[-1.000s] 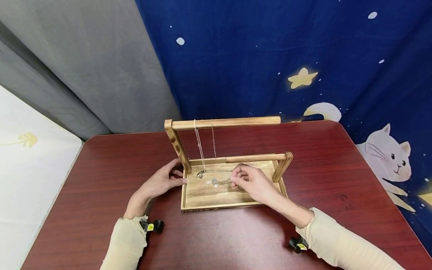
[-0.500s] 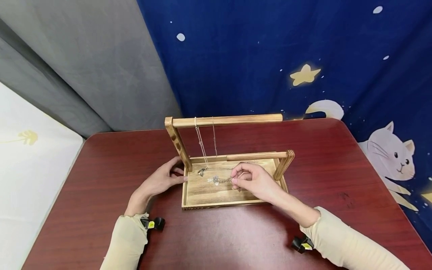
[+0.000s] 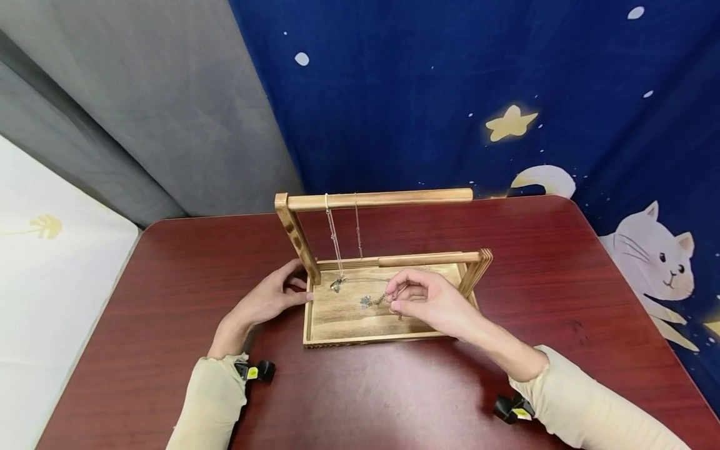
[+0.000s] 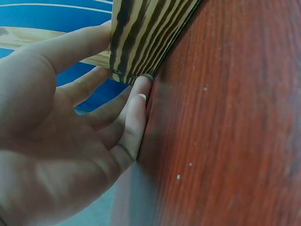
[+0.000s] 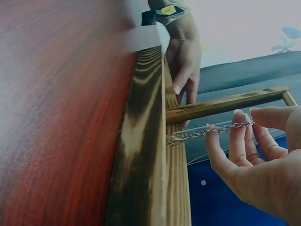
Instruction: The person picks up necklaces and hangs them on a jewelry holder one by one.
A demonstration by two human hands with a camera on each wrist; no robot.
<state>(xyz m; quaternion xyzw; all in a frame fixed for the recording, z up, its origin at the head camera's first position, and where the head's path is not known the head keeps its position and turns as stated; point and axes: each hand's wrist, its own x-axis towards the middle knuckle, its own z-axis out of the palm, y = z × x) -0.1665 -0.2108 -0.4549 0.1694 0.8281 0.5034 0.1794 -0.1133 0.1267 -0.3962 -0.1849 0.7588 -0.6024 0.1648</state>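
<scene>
While our left hand (image 3: 269, 299) rests against the tray (image 3: 365, 340), our right hand (image 3: 433, 303) pinches a chain (image 5: 190, 136).

We judge this the lifting step: the chain trails leftward from our right fingertips to its charms (image 3: 367, 302), over the tray; whether they touch its floor we cannot tell. Our left fingers touch the tray's side, clasping nothing. The next move seems to call for a firm pinch and slow raise, clear of the necklace (image 3: 333, 234) hanging beyond and left of our right hand.
</scene>
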